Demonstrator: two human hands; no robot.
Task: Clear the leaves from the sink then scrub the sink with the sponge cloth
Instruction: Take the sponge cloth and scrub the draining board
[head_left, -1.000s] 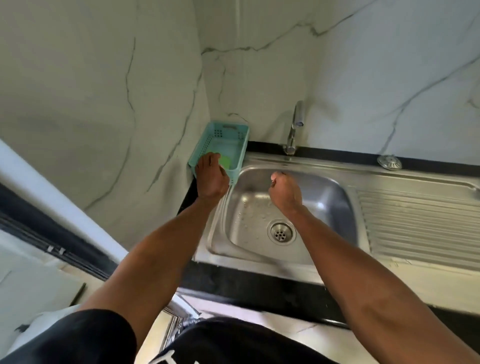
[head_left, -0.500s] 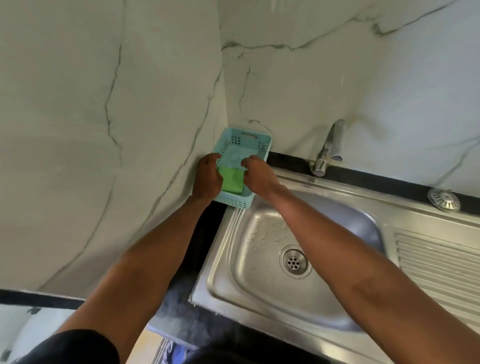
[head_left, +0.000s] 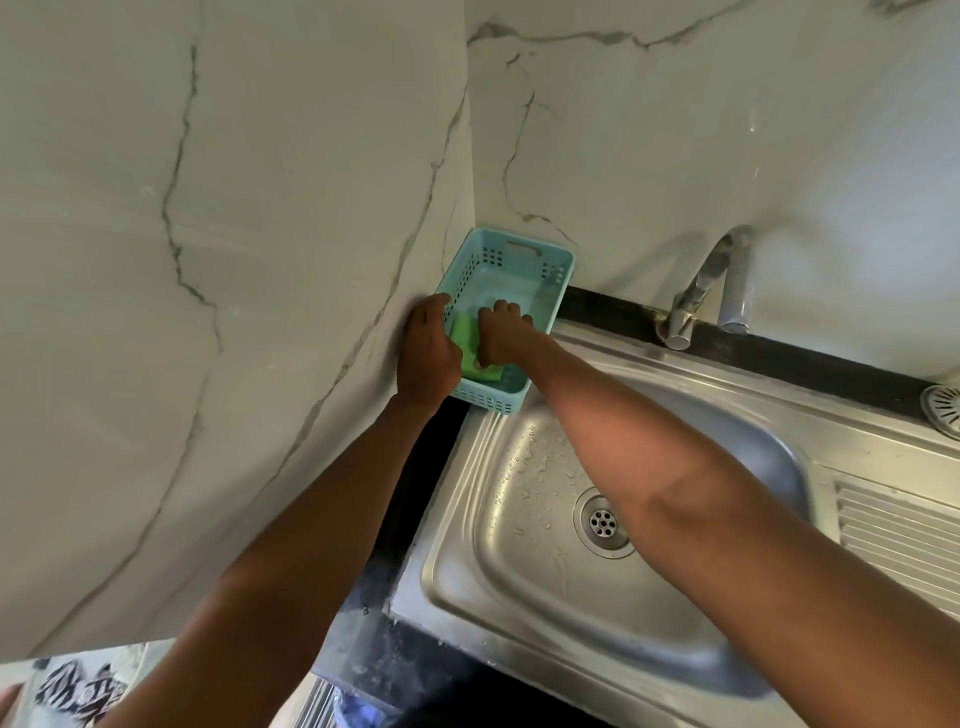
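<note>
A green sponge cloth (head_left: 470, 345) lies inside a light blue plastic basket (head_left: 519, 257) in the corner, left of the steel sink (head_left: 467, 561). My left hand (head_left: 427, 353) grips the basket's left rim. My right hand (head_left: 503, 335) is inside the basket, fingers curled down onto the sponge cloth. The sink bowl holds water drops around the drain (head_left: 602, 522); I see no leaves in it. My right forearm crosses over the bowl's back part.
A chrome tap (head_left: 698, 296) stands behind the sink on the black counter strip. A round metal strainer (head_left: 943, 405) lies at the far right. The ribbed draining board (head_left: 904, 540) extends right. Marble walls close in on the left and behind.
My right hand has moved from above the sink bowl into the basket and onto the sponge cloth. My left hand stays on the basket rim. The view has shifted closer and left.
</note>
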